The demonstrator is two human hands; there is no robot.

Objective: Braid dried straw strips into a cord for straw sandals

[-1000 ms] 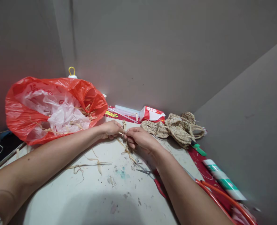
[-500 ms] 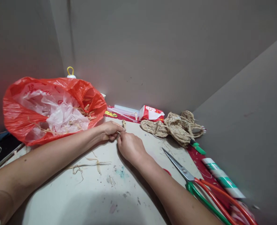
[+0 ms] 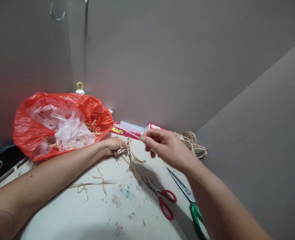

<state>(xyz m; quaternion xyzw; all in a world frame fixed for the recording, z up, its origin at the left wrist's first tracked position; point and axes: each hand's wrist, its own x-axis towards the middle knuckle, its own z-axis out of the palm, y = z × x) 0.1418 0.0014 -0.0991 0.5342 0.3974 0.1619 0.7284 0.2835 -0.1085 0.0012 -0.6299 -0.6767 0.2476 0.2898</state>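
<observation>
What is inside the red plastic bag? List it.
The red plastic bag holds crumpled clear plastic and pale raffia strands near its mouth. Anything under the plastic is covered.

Light was dim and even, with a red cast on the left wall. The arms threw soft shadows on the table [image 3: 92,213]. Edges bowed and blurred slightly.
</observation>
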